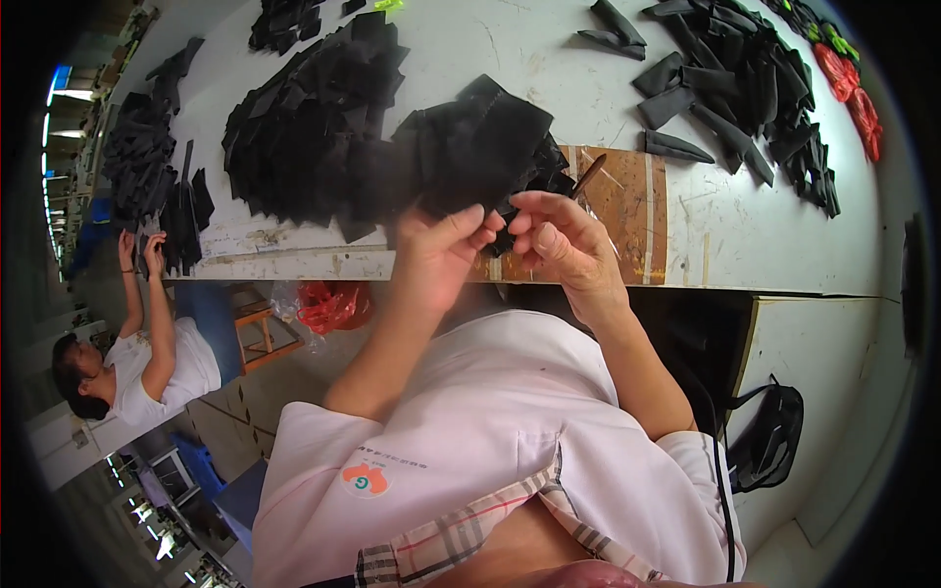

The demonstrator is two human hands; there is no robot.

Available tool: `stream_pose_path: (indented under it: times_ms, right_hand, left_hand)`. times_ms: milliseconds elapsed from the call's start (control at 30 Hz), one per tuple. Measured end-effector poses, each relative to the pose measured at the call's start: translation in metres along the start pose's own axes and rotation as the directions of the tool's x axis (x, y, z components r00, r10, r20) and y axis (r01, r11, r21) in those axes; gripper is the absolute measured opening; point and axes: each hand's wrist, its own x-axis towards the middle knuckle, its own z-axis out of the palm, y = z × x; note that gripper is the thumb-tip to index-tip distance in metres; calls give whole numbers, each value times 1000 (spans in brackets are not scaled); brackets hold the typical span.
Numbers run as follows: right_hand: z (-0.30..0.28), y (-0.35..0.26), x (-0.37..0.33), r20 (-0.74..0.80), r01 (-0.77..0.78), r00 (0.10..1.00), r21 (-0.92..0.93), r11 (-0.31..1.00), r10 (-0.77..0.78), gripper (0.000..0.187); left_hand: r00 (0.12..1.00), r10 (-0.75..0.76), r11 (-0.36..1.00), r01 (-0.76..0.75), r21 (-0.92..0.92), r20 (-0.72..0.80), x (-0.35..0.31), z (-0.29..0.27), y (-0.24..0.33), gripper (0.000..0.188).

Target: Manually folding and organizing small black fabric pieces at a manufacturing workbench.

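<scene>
A worker in a pale pink shirt (470, 382) sits or stands close against the near edge of a white worktop (549, 69), elbows bent and both forearms slanting inward until the hands nearly meet just above that edge. The left hand (441, 250) is closed, its thumb pressed toward the fingers in a pinch at the lower edge of a black fabric piece (480, 137). Beside it, the right hand (578, 255) curves inward with fingers bent and its thumb apart from the forefinger; whether it grips cloth cannot be told. The piece reaches from the fingertips toward the worktop's far edge, one corner pointing that way; it looks almost square, leaving its long axis unclear. Just right of it, a brown board (637, 216) lies along the near edge, a slim brown tool (590, 174) slanting above its left part. A heap of black pieces (304, 127) spreads to the left, while folded black strips (735, 78) lie scattered toward the far right corner, near red plastic bags (851, 98). Toward the left end, a co-worker (162, 363) in white reaches to another dark pile (142, 157).
</scene>
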Motion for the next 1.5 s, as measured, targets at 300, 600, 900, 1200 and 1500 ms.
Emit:
stream_pose_path:
  times_ms: [300,600,900,1200,1500]
  right_hand:
    - [-3,-1,-11,-221,228,937,-206,952,-272,15]
    - [-22,-32,-22,169,326,933,-768,551,-317,12]
    - [-22,-45,-14,399,431,902,-792,432,-167,12]
    - [-8,-25,-29,107,409,747,-852,327,-656,23]
    - [-1,-4,-16,53,324,784,-885,334,-619,8]
  left_hand:
    - [992,-87,992,78,100,92,-29,-8,-45,35]
    - [894,-98,793,-196,577,438,4,28,20,27]
    - [774,-382,375,-370,850,505,8,44,41,7]
    - [953,81,712,-260,653,291,-7,22,-14,3]
    - [645,653,161,-631,759,398,-10,28,-44,7]
